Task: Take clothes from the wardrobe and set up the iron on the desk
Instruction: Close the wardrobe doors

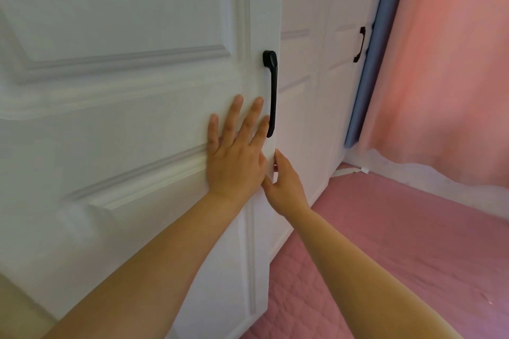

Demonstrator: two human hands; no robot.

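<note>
Left hand point(234, 154): frame centre, palm flat, fingers spread.
Right hand point(285, 187): just right, fingers loosely curled, forearm extended.

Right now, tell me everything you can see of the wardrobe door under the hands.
The wardrobe door is white and looks like painted wood, with raised moulded panels. A black vertical bar handle sits near its right edge. The door stands angled out from the other wardrobe doors behind it, so it appears partly open. The left hand lies flat on its face with fingers spread, just left of the handle. The right hand curls round the door's right edge, below the handle.
</note>
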